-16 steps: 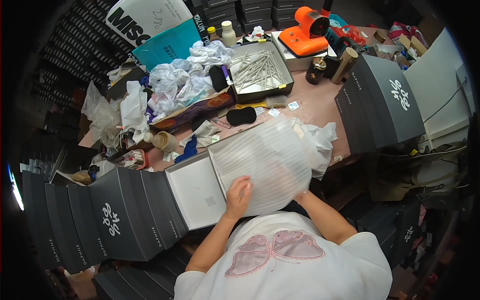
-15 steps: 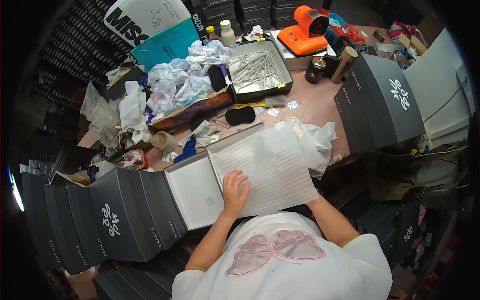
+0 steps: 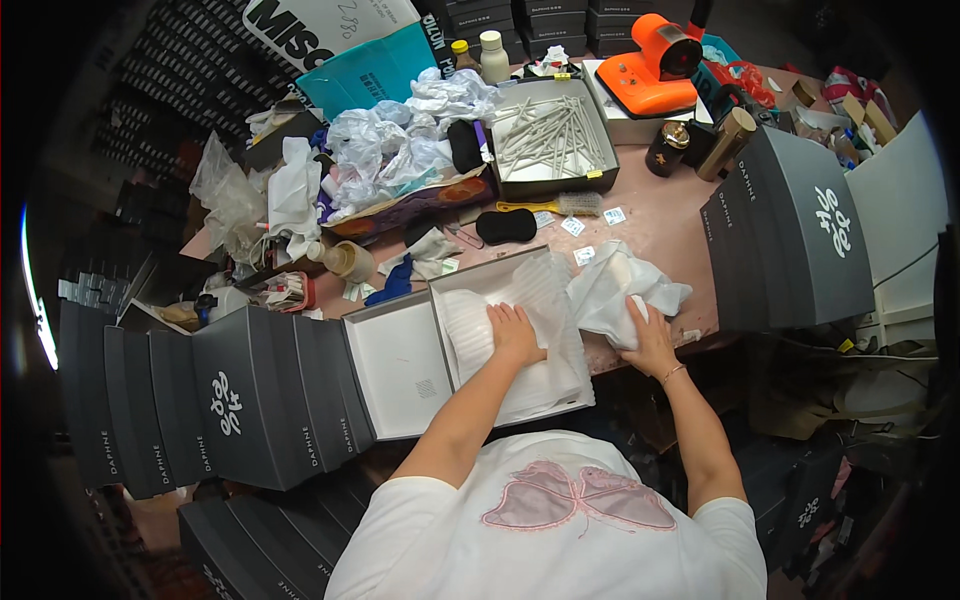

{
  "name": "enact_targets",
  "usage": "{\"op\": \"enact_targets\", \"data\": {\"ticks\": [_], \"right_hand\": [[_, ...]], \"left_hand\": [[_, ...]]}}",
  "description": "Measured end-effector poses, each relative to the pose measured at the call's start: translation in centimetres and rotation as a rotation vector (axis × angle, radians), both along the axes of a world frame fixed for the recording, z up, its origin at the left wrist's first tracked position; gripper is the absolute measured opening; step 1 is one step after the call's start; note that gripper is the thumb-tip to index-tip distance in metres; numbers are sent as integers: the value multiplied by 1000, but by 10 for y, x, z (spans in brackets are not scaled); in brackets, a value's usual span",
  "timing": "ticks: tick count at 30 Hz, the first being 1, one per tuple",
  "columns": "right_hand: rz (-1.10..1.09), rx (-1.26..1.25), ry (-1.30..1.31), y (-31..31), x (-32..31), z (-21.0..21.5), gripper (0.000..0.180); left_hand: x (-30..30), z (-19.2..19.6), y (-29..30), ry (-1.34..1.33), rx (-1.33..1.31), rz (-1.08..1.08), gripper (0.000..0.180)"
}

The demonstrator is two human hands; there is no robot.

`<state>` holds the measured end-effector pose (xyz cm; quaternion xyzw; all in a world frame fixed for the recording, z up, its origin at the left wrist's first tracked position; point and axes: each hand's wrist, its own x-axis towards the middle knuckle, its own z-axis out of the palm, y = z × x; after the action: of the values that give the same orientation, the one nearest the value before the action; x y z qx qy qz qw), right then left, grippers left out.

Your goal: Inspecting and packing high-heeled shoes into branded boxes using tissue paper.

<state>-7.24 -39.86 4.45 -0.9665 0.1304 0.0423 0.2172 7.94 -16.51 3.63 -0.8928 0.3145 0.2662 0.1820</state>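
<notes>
Head view: a person in a white T-shirt (image 3: pixel 545 520) leans over a cluttered pink tabletop (image 3: pixel 655 215), both bare hands at work near the centre of the frame. Left hand (image 3: pixel 517 334) lies flat, fingers spread and holding nothing, pressing down on white tissue paper (image 3: pixel 520 380) that fills an open grey box (image 3: pixel 500 350) at the tabletop's near edge. Right hand (image 3: pixel 648 335), just right of the box, rests on a crumpled wad of white paper (image 3: pixel 610 290), its fingers curled loosely into the folds (whether it actually grips the paper cannot be told). The box's white-lined lid (image 3: pixel 400 365) lies open to the left, touching a row of dark grey boxes (image 3: pixel 220 400) standing on edge at lower left. More dark grey boxes (image 3: pixel 800 240) stand at right of the frame. Toward the top, an open tray of pale sticks (image 3: pixel 550 135) sits beside an orange machine (image 3: pixel 655 65), with two small bottles (image 3: pixel 480 55) to the left. Heaps of crumpled paper and plastic (image 3: pixel 400 150) cover the upper left, and a black pouch (image 3: pixel 505 226) lies mid-tabletop, above the open box.
</notes>
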Motion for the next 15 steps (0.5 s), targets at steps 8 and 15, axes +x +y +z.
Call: {"op": "enact_targets", "data": {"ticks": [8,15], "right_hand": [[-180,1171,-342,-19,-26,155,101],[-125,2098,51,71,14,111,80]], "left_hand": [[28,23,56,384,-1644,714,97],[71,155,100,799,-1674,340,83]]}}
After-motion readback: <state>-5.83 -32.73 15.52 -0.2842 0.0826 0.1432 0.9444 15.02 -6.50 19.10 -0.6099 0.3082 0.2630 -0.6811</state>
